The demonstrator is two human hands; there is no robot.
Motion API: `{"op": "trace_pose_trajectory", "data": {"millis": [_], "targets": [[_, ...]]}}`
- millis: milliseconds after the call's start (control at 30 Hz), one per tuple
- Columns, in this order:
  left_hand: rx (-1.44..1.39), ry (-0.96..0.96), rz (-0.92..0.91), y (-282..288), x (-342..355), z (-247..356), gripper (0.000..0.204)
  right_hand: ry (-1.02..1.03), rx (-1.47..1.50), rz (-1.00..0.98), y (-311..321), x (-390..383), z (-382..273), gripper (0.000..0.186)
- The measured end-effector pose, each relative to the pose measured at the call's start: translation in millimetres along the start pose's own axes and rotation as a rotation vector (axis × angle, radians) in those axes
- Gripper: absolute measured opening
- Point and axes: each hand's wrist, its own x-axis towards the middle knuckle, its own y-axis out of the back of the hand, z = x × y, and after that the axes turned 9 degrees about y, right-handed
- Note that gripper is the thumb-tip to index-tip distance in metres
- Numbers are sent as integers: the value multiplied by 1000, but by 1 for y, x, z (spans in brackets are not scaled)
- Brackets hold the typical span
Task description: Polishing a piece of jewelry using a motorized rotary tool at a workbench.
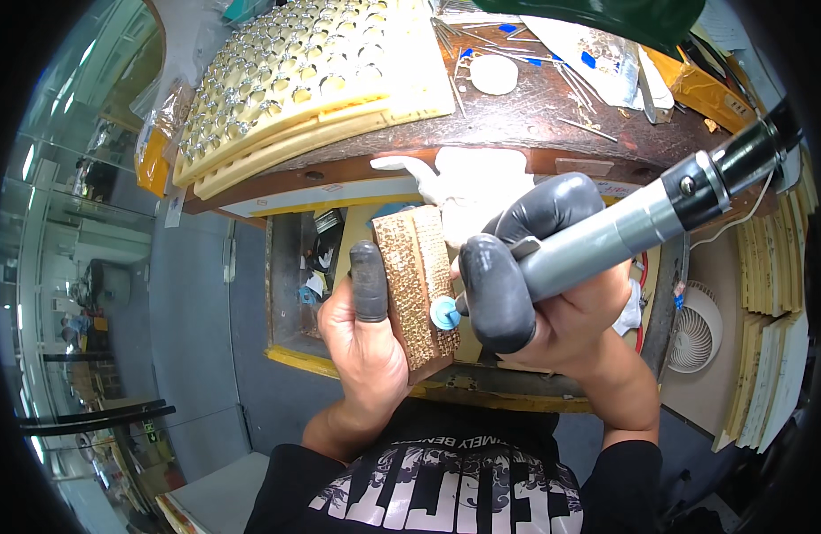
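My left hand (366,338), a black finger cot on its thumb, grips a wooden block (428,367) from the left side. Rough, gold-coloured nubbly strips (399,289) cover the block's face. Closed around a grey rotary handpiece (606,240) is my right hand (562,303), whose thumb and forefinger wear black cots. At the handpiece's tip a small light-blue disc (444,313) meets the block's right-hand strip, or sits just over it. The fingers behind the block are hidden.
On the bench, cream trays (313,133) hold many shiny rings. Thin metal bits (588,130) lie around a white round lid (494,75). A white glove-like shape (468,182) hangs at the bench edge above an open drawer (295,351). A fan (695,327) and stacked boards (771,267) stand right.
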Motion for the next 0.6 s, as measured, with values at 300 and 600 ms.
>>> {"op": "trace_pose_trajectory", "data": {"millis": [300,600], "targets": [[38,11,-14,1,-1,4,40,-56,0,-27,3,-3,-3,5],[92,-26,15,-1,-3,5,45,-28,2,-7,-1,-1,-3,10]]}}
